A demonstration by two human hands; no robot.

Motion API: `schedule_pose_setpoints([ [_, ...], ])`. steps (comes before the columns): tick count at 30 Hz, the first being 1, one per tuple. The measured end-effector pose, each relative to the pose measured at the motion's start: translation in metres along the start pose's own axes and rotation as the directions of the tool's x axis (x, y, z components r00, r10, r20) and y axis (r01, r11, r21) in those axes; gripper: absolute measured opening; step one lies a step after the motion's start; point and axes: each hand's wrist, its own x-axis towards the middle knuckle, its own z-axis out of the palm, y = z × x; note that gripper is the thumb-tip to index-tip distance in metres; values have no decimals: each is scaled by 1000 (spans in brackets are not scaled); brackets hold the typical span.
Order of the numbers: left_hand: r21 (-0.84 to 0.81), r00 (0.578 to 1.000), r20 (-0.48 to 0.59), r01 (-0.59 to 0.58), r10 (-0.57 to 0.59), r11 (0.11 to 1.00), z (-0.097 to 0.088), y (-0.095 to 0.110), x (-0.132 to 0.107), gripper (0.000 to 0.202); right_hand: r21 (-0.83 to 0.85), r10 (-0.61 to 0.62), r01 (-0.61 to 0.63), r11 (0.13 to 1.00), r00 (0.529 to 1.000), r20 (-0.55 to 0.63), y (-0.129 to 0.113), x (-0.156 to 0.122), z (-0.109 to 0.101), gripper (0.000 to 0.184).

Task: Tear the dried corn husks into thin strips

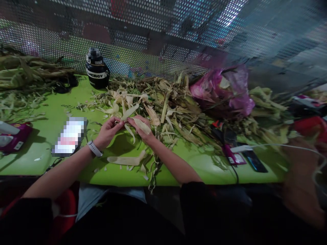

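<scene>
Both of my hands meet above the green table point(194, 170), fingers pinched on pale corn husk strips. My left hand point(108, 131), with a light watch band at the wrist, grips a husk strip point(130, 111) that points up to the right. Close beside it, my right hand point(143, 127) is closed on another corn husk point(143, 126), which lies across its back and fingers. A narrow strip curls down between the hands. Below them a long flat husk piece point(125, 160) rests on the table. Just beyond lies a heap of dry husks point(176, 98).
A black jug point(97, 69) stands at the back. A phone point(70, 136) lies left, near a purple power strip point(19, 136). A pink plastic bag point(240, 90) sits back right; a dark phone point(255, 160) and white cable lie right. Another person's arm point(301, 177) is at far right.
</scene>
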Motion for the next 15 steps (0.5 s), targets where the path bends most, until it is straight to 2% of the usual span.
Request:
schedule_pose_setpoints([
  [3, -27, 998, 49, 47, -45, 999, -2, 1, 1, 33, 12, -9, 9, 1000, 1000, 11, -2, 1, -3, 32],
  [9, 29, 980, 169, 99, -103, 995, -3, 8, -2, 30, 66, 47, -51, 997, 997, 62, -3, -1, -4, 32],
  [12, 19, 979, 161, 126, -127, 992, -1, 9, -4, 27, 163, 163, -175, 971, 983, 88, 0, 0, 0, 30],
  [15, 41, 985, 126, 113, -117, 993, 0, 9, -5, 28, 247, 326, -351, 903, 935, 139, 3, 2, 4, 26],
])
